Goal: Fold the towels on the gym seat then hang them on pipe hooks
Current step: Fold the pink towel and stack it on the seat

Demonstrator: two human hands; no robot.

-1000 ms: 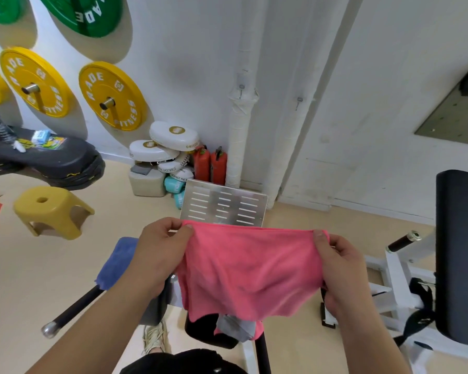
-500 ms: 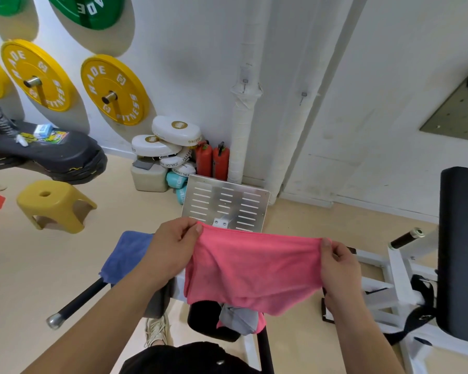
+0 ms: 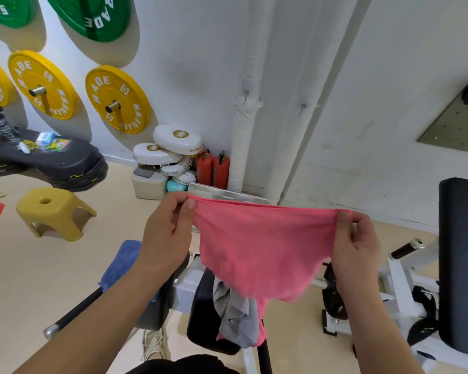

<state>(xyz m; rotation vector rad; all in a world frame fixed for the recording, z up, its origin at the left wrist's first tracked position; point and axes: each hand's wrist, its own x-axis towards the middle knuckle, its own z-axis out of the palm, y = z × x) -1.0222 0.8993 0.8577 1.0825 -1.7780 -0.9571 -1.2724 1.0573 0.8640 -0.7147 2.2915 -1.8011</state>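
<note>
I hold a pink towel [image 3: 262, 247] stretched out in the air in front of me. My left hand [image 3: 168, 233] pinches its left top corner and my right hand [image 3: 354, 244] pinches its right top corner. Below it a grey towel [image 3: 235, 317] and another pink one [image 3: 262, 330] lie draped on the black gym seat [image 3: 203, 314]. A blue towel [image 3: 122, 263] hangs over a bar at the left. On the white wall pipes ahead are two small metal hooks, the left hook [image 3: 246, 93] and the right hook [image 3: 303, 107].
Yellow weight plates [image 3: 116, 99] and green ones hang on the left wall. A yellow stool [image 3: 54, 211] stands on the floor at the left. White pads [image 3: 177, 139] and red extinguishers [image 3: 212, 168] sit by the pipes. A black padded bench back [image 3: 461, 263] rises at the right.
My hands have pulled further apart and risen, so the pink towel's top edge is stretched taut. The view has tilted slightly downward.
</note>
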